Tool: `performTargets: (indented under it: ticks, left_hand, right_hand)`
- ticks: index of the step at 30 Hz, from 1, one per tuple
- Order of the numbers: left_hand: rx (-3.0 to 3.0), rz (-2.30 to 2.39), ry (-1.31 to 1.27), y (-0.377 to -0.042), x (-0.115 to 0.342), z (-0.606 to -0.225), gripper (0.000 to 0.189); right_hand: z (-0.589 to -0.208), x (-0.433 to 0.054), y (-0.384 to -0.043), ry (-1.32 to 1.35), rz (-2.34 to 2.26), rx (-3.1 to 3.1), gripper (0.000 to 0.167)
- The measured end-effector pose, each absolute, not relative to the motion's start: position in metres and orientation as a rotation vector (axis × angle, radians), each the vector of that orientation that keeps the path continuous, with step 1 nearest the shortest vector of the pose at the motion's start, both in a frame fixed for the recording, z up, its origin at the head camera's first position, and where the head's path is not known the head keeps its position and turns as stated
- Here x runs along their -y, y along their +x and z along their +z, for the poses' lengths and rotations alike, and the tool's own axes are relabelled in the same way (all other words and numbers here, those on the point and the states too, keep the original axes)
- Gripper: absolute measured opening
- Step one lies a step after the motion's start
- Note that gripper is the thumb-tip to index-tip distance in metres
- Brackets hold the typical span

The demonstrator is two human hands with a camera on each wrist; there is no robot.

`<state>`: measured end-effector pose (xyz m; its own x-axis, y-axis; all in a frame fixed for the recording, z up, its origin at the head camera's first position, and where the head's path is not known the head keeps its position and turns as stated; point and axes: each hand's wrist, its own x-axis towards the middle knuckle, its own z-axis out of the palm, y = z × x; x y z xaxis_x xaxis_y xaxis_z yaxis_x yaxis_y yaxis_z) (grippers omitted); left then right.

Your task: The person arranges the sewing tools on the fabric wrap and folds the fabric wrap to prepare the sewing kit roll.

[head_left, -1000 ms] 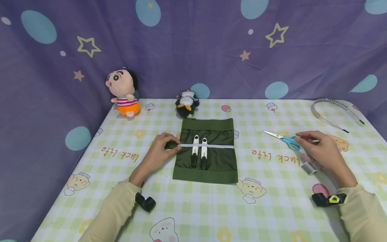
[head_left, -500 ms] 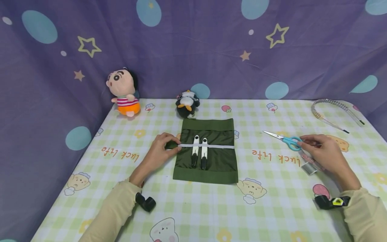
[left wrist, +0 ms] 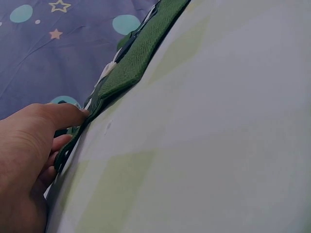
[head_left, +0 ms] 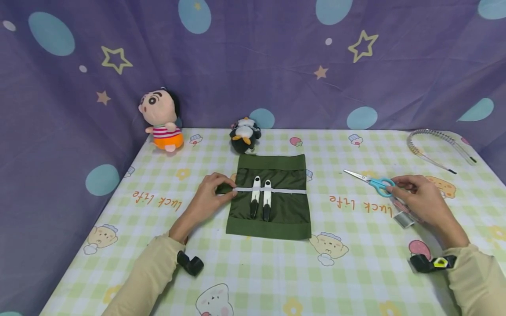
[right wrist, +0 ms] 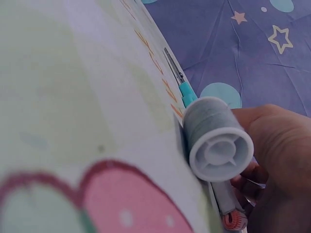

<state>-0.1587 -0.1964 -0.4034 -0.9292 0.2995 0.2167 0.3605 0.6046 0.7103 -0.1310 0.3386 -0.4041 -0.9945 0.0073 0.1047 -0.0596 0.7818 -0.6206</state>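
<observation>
A flat dark green fabric organizer [head_left: 272, 231] lies on the table, two slim white tools with black ends [head_left: 254, 198] tucked under its pale band [head_left: 294, 192]. At its left edge, my left hand [head_left: 207, 199] pinches the green fabric between thumb and fingers, also seen in the left wrist view. Small scissors with light blue handles [head_left: 382, 188] lie further right, blades pointing left and away. My right hand [head_left: 427, 199] pinches their handle with thumb and index finger. Just below that hand sits a grey thread spool [right wrist: 216, 141], partly blocking the right wrist view.
A plush doll in orange shorts [head_left: 168, 141] and a penguin plush [head_left: 244, 135] stand at the back left. At the far right lies a metal headband [head_left: 424, 131]. Beside the spool is a small pinkish coiled strip [right wrist: 234, 219]. A purple curtain [head_left: 276, 66] borders the table's back.
My right hand has shifted slightly to the right and its thumb has come onto the scissors handle. The scissors, the organizer and my left hand have stayed where they were.
</observation>
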Motion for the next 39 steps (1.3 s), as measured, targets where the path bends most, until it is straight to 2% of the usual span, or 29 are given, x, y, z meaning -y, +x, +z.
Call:
performTargets:
  ticks: [32,39]
  left_hand:
    - [2.75,-1.257,-0.55,-0.1574,0.1964,-0.4037,0.013]
    - [2.746,-1.255,-0.551,-0.158,0.1969,-0.4044,0.013]
  right_hand:
    - [-0.4055,-0.3352,-0.1287,0.104,1.208,2.691,0.036]
    - [-0.4051,-0.3343,-0.1303,0.094,1.297,2.627,0.03]
